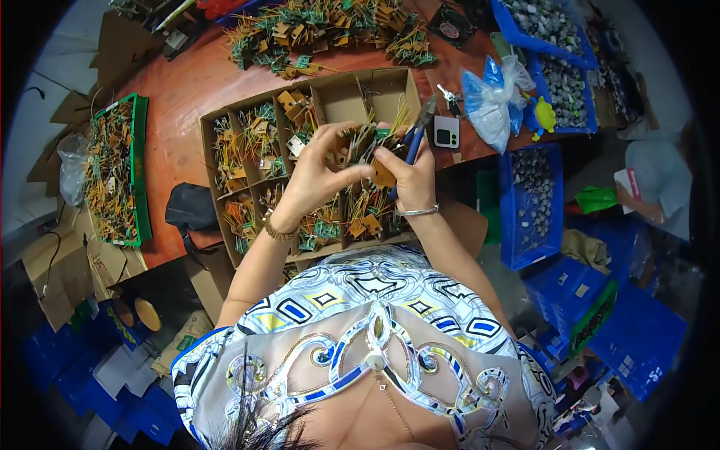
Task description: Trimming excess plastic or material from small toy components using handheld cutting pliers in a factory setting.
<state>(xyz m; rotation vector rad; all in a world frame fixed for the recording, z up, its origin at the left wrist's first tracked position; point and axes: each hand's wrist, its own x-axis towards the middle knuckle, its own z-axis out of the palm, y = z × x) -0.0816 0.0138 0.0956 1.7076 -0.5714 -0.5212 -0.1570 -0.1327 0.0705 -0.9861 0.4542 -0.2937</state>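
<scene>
My left hand (319,176) pinches a small green circuit board with yellow wires (365,142), held over a cardboard box (264,103) split into compartments. My right hand (409,174) touches the same board and grips blue-handled cutting pliers (417,131), whose jaws point up and away. Both hands meet above the box's middle compartments, which hold several similar wired boards. A gold bracelet is on my left wrist, a silver bangle on my right.
A green tray of wired boards (139,172) lies at the left, a loose heap of boards (322,34) at the far edge. A phone (446,132), plastic bag (491,101) and blue bins of grey parts (534,202) stand right. A black pouch (191,208) sits near the box.
</scene>
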